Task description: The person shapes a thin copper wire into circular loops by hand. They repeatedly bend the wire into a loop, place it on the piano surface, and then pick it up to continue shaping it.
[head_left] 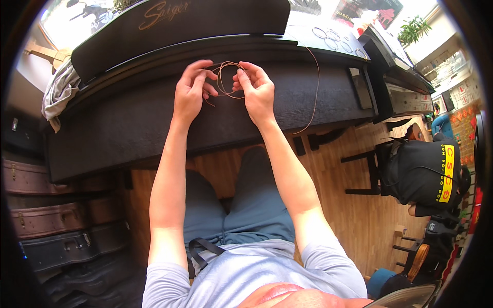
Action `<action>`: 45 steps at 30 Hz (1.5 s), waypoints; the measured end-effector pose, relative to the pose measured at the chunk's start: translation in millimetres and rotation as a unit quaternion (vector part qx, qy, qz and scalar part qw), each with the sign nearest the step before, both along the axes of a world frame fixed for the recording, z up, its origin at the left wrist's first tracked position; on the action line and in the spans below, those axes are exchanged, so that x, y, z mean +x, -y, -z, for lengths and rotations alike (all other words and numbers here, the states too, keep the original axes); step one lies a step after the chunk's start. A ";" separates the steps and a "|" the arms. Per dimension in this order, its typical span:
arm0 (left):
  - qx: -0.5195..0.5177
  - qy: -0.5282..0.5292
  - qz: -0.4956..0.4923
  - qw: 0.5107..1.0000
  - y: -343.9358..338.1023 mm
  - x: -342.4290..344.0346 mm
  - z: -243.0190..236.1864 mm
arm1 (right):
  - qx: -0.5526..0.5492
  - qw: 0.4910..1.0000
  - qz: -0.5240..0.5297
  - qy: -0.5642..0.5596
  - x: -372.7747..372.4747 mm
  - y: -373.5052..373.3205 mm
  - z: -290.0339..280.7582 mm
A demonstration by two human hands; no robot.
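A thin copper-coloured wire, which looks like a guitar string, is wound into loose loops in front of me. My right hand pinches the loops between thumb and fingers at their right side. On their left side my left hand is curled, with the wire at its thumb and fingertips. A short loose end hangs below the left fingers. Both hands are above the black closed lid of a piano. Farther right, a long thin strand curves across the lid and past its front edge.
Several coiled strings lie on a pale surface at the back right. A dark phone rests at the lid's right end. Grey cloth drapes the left end. Instrument cases are stacked at left; a person in black is at right.
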State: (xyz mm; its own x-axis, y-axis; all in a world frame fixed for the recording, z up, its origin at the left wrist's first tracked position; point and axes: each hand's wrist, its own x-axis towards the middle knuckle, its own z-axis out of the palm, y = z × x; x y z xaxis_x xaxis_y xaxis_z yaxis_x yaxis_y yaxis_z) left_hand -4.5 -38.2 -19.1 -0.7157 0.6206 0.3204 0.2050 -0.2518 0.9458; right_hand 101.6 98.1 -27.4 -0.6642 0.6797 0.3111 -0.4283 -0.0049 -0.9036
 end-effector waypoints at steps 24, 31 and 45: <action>0.029 0.021 -0.077 0.996 -7.8 -4.1 5.7 | -0.007 0.999 -0.045 -0.004 2.6 -2.3 -3.9; 0.023 0.078 -0.022 0.996 -0.6 -0.8 -3.7 | -0.027 0.999 -0.041 -0.015 0.6 -6.0 1.6; 0.020 -0.016 0.051 0.998 5.9 -6.9 -0.4 | -0.079 0.993 -0.078 -0.028 3.2 -1.5 -4.7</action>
State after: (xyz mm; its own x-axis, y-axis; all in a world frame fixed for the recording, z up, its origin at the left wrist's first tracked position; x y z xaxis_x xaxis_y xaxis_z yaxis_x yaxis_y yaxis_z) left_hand -11.4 -44.1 -18.7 -0.6383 0.6763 0.3678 0.2062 -0.3102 0.9281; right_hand 104.8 99.7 -22.7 -0.7506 0.6125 0.2480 -0.4603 -0.2153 -0.8613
